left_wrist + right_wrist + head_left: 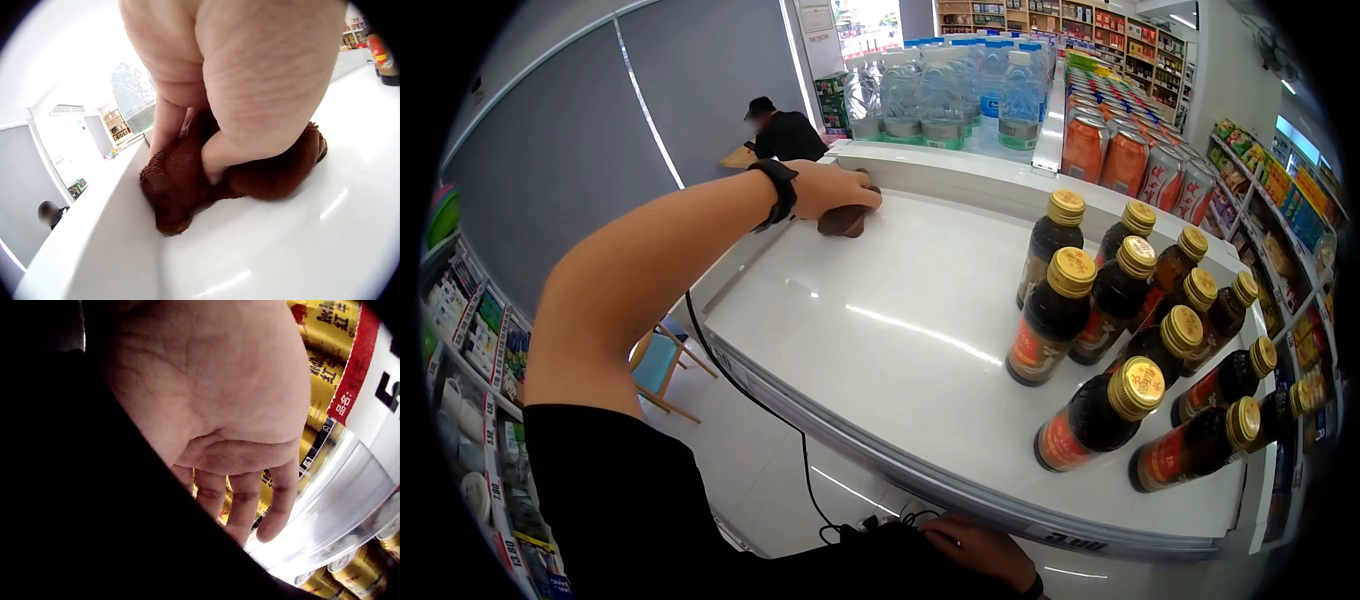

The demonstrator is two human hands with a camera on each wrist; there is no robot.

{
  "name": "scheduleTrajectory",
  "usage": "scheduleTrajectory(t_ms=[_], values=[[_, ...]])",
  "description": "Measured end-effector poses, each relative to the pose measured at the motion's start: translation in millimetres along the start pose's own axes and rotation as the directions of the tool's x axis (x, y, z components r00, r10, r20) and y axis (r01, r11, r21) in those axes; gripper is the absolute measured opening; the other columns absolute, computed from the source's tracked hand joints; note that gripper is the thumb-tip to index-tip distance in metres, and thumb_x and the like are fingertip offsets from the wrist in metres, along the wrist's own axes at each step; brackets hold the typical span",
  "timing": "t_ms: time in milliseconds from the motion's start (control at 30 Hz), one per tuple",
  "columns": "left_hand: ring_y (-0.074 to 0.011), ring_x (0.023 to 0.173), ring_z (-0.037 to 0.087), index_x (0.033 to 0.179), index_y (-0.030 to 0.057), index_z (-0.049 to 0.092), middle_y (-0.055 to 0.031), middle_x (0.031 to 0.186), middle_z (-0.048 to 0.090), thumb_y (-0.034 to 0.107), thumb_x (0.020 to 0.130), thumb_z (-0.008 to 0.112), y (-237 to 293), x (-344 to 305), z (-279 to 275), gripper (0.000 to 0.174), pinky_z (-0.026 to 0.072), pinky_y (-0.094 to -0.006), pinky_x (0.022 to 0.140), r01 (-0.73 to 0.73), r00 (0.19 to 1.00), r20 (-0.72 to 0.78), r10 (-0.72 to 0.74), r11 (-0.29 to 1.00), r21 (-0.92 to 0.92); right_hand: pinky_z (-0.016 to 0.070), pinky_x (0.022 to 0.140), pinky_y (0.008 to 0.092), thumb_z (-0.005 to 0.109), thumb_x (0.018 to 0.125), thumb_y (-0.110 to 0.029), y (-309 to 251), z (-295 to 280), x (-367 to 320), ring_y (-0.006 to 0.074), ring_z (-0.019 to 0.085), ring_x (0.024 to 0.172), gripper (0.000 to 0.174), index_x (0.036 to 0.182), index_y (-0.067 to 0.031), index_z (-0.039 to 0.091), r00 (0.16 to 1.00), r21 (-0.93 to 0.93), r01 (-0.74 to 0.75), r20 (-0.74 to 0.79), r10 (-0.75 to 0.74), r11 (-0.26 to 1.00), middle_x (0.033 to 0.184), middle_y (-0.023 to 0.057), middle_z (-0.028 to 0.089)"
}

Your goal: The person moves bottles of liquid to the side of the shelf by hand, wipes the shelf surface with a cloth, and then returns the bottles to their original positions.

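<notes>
My left hand (pixel 828 190) grips a bunched brown cloth (pixel 840 222) at the far left corner of the white shelf (pixel 880 300). In the left wrist view, the thumb and fingers dig into the folds of the fuzzy cloth (pixel 178 187), which lies on the shelf against its raised side wall (pixel 112 231). My right hand (pixel 980 550) hangs low in front of my body, below the shelf's front edge. Seen from the right wrist, that hand (pixel 231 425) has loose fingers and holds nothing, with yellow cans (pixel 322 369) behind it.
Several dark bottles with gold caps (pixel 1090 420) stand on the right part of the shelf. Clear water bottles (pixel 940 100) and rows of cans (pixel 1125 160) sit behind the back rim. A black cable (pixel 805 460) hangs in front. A person (pixel 788 132) is beyond the left end.
</notes>
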State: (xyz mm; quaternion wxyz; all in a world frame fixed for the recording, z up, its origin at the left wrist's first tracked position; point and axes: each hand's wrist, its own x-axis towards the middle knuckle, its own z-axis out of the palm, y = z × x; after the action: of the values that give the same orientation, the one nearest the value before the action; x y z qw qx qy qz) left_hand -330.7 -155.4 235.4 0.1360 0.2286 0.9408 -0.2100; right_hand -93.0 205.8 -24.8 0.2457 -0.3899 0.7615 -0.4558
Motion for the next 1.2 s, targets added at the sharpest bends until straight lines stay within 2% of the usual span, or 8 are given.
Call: scheduleTrajectory(t_ms=[100, 200, 333, 600, 767, 1033, 1100, 1200], values=[[-0.0322, 0.115, 0.056, 0.126, 0.0135, 0.050, -0.0137, 0.126, 0.053, -0.006, 0.080, 0.063, -10.6, 5.2, 5.1, 0.051, 0.0482, -0.0396, 0.094, -0.030, 0.995, -0.094, 0.035, 0.998, 0.054, 0.0514, 0.079, 0.0328, 0.060, 0.094, -0.021, -2.7, 0.8, -5.5, 0.0257, 0.066, 0.090, 0.022, 0.111, -0.0095, 0.067, 0.999, -0.048, -0.017, -0.038, 0.016, 0.999, 0.101, 0.0083, 0.067], [-0.0350, 0.113, 0.058, 0.124, 0.0114, 0.053, -0.0162, 0.120, 0.060, -0.003, 0.087, 0.052, -13.7, 13.8, 6.4, 0.040, 0.0462, -0.0425, 0.094, 0.095, 0.991, -0.088, -0.102, 0.992, -0.079, 0.0521, 0.077, 0.0334, 0.062, 0.093, -0.020, -2.1, 1.7, -9.3, 0.0263, 0.066, 0.087, 0.020, 0.109, -0.0090, 0.067, 0.998, -0.051, -0.025, -0.063, 0.022, 0.998, 0.099, 0.0083, 0.067], [-0.0356, 0.114, 0.057, 0.125, 0.0108, 0.053, -0.0167, 0.121, 0.060, -0.006, 0.085, 0.051, -5.4, 12.6, 6.6, 0.044, 0.0459, -0.0423, 0.095, 0.096, 0.989, -0.104, -0.105, 0.992, -0.087, 0.0526, 0.074, 0.0343, 0.062, 0.092, -0.018, -7.4, 3.3, -16.2, 0.0270, 0.066, 0.086, 0.019, 0.107, -0.0087, 0.068, 0.994, -0.025, -0.080, -0.083, 0.078, 0.996, 0.097, 0.0089, 0.067], [-0.0364, 0.106, 0.060, 0.123, 0.0080, 0.053, -0.0175, 0.112, 0.062, -0.005, 0.080, 0.061, 63.3, -22.1, -3.4, 0.045, 0.0482, -0.0426, 0.091, -0.209, 0.953, -0.235, 0.191, 0.976, -0.054, 0.0528, 0.074, 0.0346, 0.063, 0.092, -0.018, -12.5, 1.6, -3.2, 0.0275, 0.066, 0.085, 0.018, 0.105, -0.0073, 0.068, 0.993, -0.105, 0.092, -0.068, -0.099, 0.990, 0.096, 0.0097, 0.068], [-0.0350, 0.094, 0.064, 0.120, 0.0095, 0.055, -0.0157, 0.108, 0.062, 0.002, 0.085, 0.061, 102.2, -65.1, 0.1, 0.037, 0.0519, -0.0429, 0.082, -0.307, 0.911, -0.300, 0.284, 0.951, -0.030, 0.0521, 0.081, 0.0372, 0.061, 0.092, -0.019, -19.8, -1.8, 8.4, 0.0303, 0.065, 0.094, 0.019, 0.107, -0.0075, 0.067, 0.997, -0.111, 0.059, 0.058, -0.052, 0.992, 0.103, 0.0104, 0.068], [-0.0309, 0.092, 0.065, 0.114, 0.0083, 0.056, -0.0149, 0.107, 0.061, -0.001, 0.084, 0.059, 139.9, -116.1, 0.1, 0.032, 0.0573, -0.0388, 0.069, -0.268, 0.930, -0.276, 0.242, 0.962, -0.059, 0.0509, 0.084, 0.0376, 0.061, 0.092, -0.017, -35.0, -5.6, 25.5, 0.0300, 0.065, 0.095, 0.018, 0.105, -0.0055, 0.067, 0.983, -0.135, 0.117, 0.154, -0.096, 0.984, 0.101, 0.0108, 0.068], [-0.0309, 0.093, 0.064, 0.116, 0.0074, 0.054, -0.0159, 0.111, 0.057, -0.001, 0.083, 0.059, 147.3, -123.2, 10.3, 0.035, 0.0578, -0.0373, 0.070, -0.257, 0.785, -0.586, 0.202, 0.966, -0.012, 0.0507, 0.082, 0.0379, 0.063, 0.090, -0.014, -41.4, -6.5, 28.5, 0.0291, 0.065, 0.093, 0.017, 0.104, -0.0057, 0.067, 0.971, -0.142, 0.199, 0.161, -0.175, 0.970, 0.100, 0.0106, 0.068], [-0.0290, 0.095, 0.061, 0.120, 0.0016, 0.053, -0.0162, 0.110, 0.055, -0.001, 0.076, 0.063, 162.9, -139.7, 20.3, 0.046, 0.0551, -0.0360, 0.072, -0.186, 0.720, -0.679, 0.144, 0.983, 0.011, 0.0523, 0.078, 0.0362, 0.068, 0.086, -0.012, -60.3, -11.2, 32.8, 0.0270, 0.066, 0.087, 0.015, 0.100, -0.0062, 0.069, 0.943, -0.213, 0.324, 0.146, -0.298, 0.922, 0.093, 0.0092, 0.069]])
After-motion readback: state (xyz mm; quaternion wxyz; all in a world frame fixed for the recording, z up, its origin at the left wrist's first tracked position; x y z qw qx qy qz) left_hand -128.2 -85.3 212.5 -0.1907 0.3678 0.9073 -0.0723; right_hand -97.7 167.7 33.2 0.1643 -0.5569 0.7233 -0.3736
